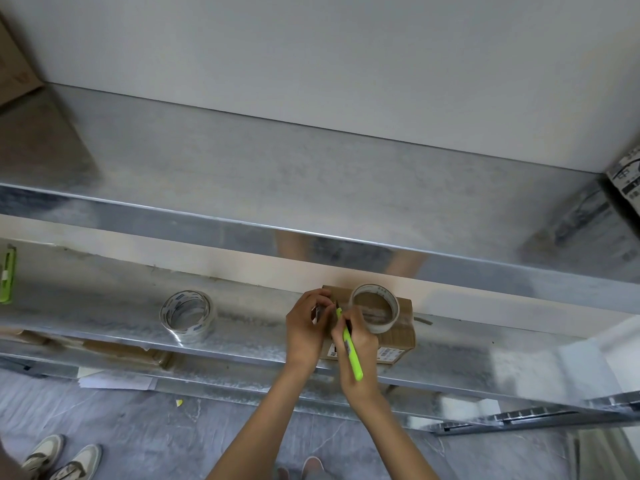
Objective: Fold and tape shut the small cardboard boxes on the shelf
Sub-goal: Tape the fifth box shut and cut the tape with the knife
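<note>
Right hand [356, 355], fingers curled round a lime-green plastic utility knife [350, 351], blade at the left end of the small brown cardboard box [398, 336] on the steel shelf [104, 306]; left hand [306, 327] fingers pinch that end. Taping step, apparently; next calls for a clean tape cut.

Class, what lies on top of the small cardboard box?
A tape roll sits on the cardboard box. The right hand holds a green cutter over its left end, beside the left hand; they hide that part.

Lime-green knife [351, 351], brown box [398, 332], seemingly clear tape [374, 307]
</note>
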`<state>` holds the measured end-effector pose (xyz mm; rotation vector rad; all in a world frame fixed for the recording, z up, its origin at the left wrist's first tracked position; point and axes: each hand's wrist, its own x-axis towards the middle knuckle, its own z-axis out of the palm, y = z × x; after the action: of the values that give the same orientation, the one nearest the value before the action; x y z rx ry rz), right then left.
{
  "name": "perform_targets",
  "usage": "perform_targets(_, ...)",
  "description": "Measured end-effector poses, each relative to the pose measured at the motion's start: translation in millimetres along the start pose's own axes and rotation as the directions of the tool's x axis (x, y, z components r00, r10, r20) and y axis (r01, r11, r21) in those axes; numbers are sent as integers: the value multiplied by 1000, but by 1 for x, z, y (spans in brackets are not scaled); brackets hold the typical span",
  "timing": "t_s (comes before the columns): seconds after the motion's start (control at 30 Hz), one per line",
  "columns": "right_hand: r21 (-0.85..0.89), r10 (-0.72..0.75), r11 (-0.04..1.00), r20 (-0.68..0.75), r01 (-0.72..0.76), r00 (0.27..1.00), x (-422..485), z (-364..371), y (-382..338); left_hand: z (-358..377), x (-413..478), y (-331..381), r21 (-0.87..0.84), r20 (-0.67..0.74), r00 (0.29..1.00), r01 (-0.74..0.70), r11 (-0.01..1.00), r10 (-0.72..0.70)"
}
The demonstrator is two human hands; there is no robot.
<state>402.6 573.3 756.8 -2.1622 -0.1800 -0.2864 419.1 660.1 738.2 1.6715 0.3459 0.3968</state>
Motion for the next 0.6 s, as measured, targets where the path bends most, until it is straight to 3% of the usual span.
perform_targets(0.43,-98,-7,995,39,11,999,-10,0,4,3,0,-2,114,-6,1000,8,993,-7)
perform_targets(0.6,-54,45,998,37,-43,998,-12,-1,8,3,0,-2,134,4,1000,-28,991,28)
